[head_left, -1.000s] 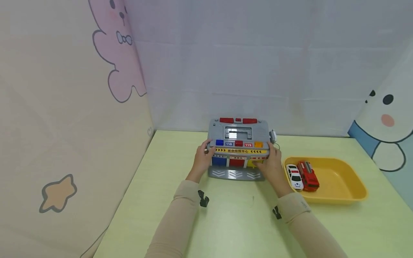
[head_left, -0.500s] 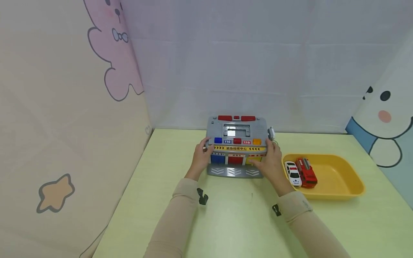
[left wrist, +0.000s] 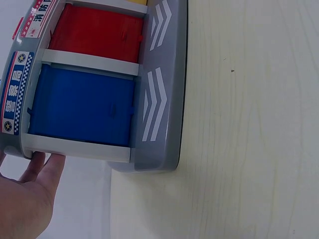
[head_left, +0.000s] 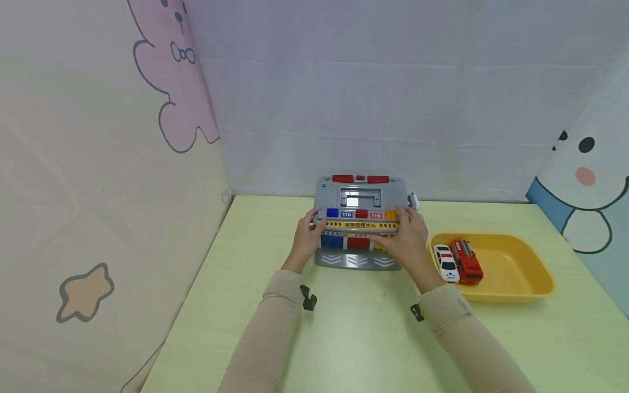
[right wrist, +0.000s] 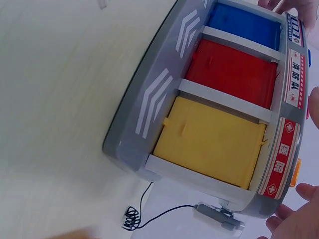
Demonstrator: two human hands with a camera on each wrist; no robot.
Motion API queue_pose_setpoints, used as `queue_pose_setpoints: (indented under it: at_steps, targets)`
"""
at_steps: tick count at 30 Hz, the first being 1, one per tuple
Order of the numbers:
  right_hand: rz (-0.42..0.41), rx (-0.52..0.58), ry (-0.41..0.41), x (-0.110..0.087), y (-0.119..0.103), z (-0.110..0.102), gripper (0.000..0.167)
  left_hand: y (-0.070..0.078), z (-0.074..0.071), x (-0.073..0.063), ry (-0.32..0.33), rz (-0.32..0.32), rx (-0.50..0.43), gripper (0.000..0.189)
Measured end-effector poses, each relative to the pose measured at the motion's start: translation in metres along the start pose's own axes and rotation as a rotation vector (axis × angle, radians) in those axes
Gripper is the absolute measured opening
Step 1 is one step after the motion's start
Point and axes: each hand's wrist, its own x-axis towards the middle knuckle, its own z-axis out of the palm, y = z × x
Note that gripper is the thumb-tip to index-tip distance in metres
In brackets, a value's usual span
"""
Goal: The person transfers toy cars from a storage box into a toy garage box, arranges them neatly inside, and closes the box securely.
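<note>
A grey toy garage (head_left: 326,195) stands at the back of the table, with blue, red and orange buttons along its top front edge. Its blue door (left wrist: 84,104), red door (right wrist: 229,72) and yellow door (right wrist: 209,139) are all down. At the garage's left end, my left hand (head_left: 307,240) grips the side, thumb toward the front. My right hand (head_left: 411,240) is spread at the upper right corner, fingertips by the orange button (head_left: 391,214). Its thumb reaches across the front, over the upper part of the yellow door in the head view. Thumb contact is unclear.
To the right is a yellow tray (head_left: 521,292) with a white toy police car (head_left: 446,265) and a red toy fire truck (head_left: 468,262). A small grey microphone-like piece (right wrist: 217,215) hangs at the garage's right end on a coiled black cord (right wrist: 132,219). Cloth walls border the table.
My right hand has shifted left from the garage's right edge, its fingers now by the orange button and its thumb farther across the front. My left hand and the garage stay put.
</note>
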Motion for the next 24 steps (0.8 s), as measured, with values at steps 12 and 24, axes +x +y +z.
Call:
queue_pose_setpoints:
  at_steps: [12,24]
  targets:
    - [-0.031,0.02,0.009,0.007,-0.012,0.005,0.093,0.0,0.001,0.0,0.002,-0.012,-0.021,0.047]
    - [-0.047,0.011,-0.014,0.013,-0.016,0.01,0.077,0.0,0.001,-0.001,0.006,-0.015,-0.024,0.047]
